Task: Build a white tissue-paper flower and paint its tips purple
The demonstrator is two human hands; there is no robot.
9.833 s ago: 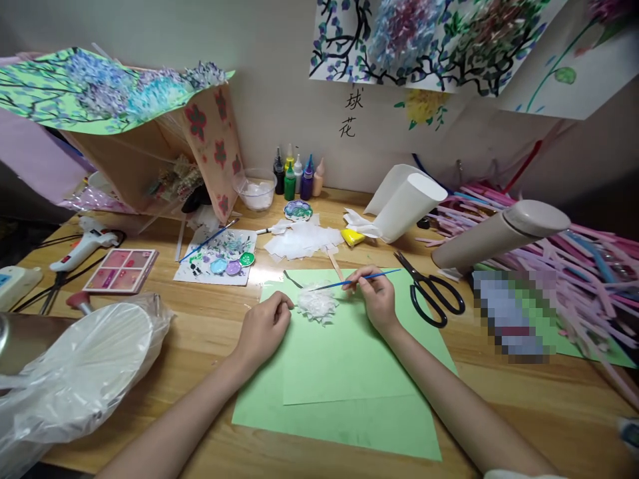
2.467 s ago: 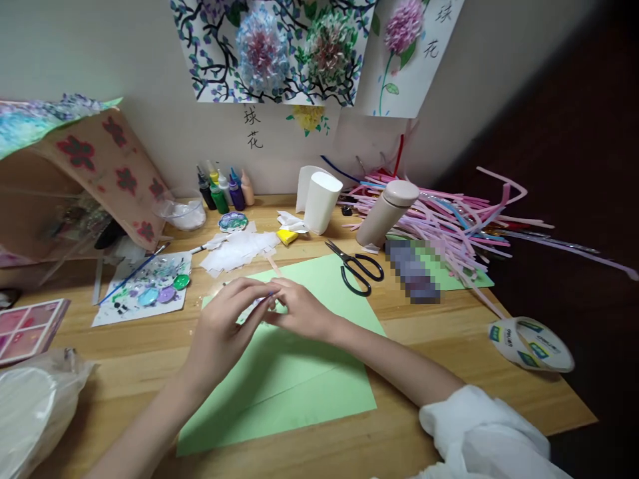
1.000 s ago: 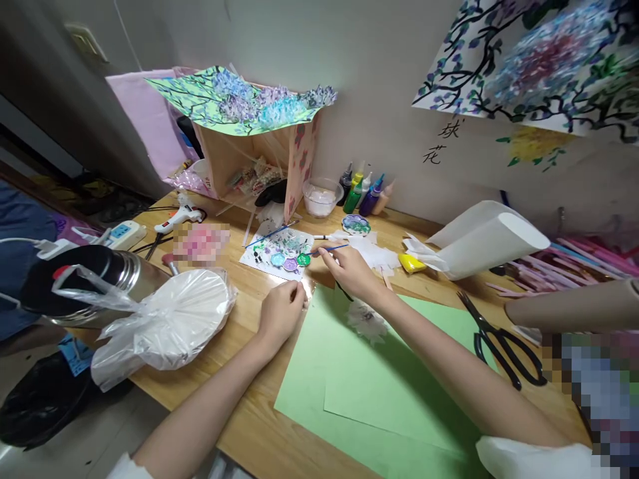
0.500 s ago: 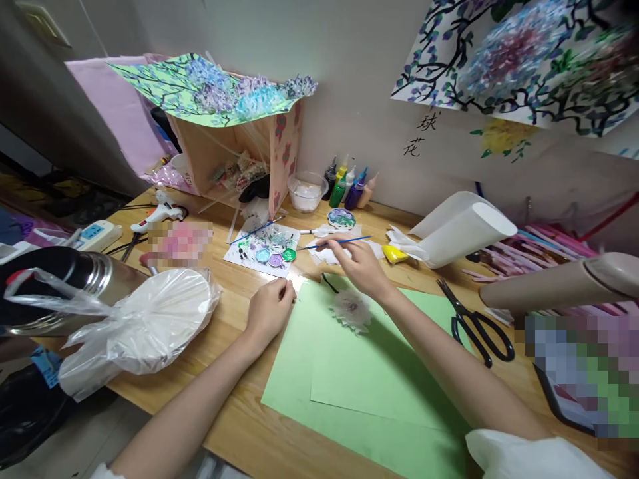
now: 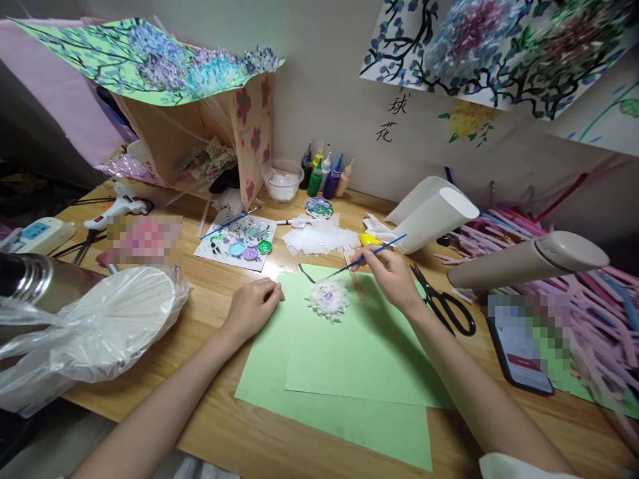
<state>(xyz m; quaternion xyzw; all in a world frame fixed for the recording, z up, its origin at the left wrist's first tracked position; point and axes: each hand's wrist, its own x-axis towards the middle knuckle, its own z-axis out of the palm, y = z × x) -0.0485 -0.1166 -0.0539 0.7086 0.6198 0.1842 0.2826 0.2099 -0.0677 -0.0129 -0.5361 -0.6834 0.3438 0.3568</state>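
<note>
My right hand (image 5: 391, 276) pinches a thin blue paintbrush (image 5: 377, 249). The brush points left and down, its tip close to the top right edge of a white ruffled paper flower (image 5: 327, 299). Whether the tip touches the petals I cannot tell. The flower has a purple-tinged middle and lies on green paper (image 5: 349, 362), two sheets overlapping. A short dark painted line (image 5: 307, 273) rises from the flower to the upper left. My left hand (image 5: 255, 303) rests closed on the table at the paper's left edge, with nothing visible in it.
A paint-stained sheet (image 5: 219, 253) holds several paint caps and another brush (image 5: 232, 223). White paper scraps (image 5: 319, 236), paint bottles (image 5: 327, 174) and a plastic bowl (image 5: 282, 181) stand behind. Scissors (image 5: 444, 303), a tumbler (image 5: 529, 261) and a phone (image 5: 519, 352) are right; a bagged container (image 5: 134, 319) is left.
The view has shifted to the right. My right hand has drawn the brush back from near the paint sheet and scraps to the paper flower. My left hand stays resting by the paper.
</note>
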